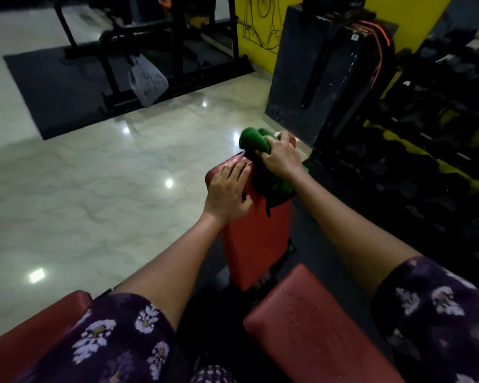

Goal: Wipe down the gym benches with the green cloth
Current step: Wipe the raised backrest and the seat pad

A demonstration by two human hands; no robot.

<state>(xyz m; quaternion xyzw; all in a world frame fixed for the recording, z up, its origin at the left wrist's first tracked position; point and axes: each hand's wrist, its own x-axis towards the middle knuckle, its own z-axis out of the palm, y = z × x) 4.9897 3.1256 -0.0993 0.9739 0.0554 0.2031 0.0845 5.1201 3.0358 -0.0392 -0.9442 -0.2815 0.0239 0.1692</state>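
Right hand grips the green cloth at the red bench top — left hand rests flat, fingers straight; nearer pads likely still unwiped.

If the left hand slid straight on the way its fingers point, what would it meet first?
Probably the green cloth bunched at the red bench pad's far end, gripped by the right hand. The left hand lies flat on the pad; depth is unclear.

Polished pale marble-pattern floor carries bright ceiling-light reflections. Beyond it lies a dark rubber mat under a black machine frame; a grey plastic bag hangs there. Right of the mat: yellow wall, dark weight-stack column.
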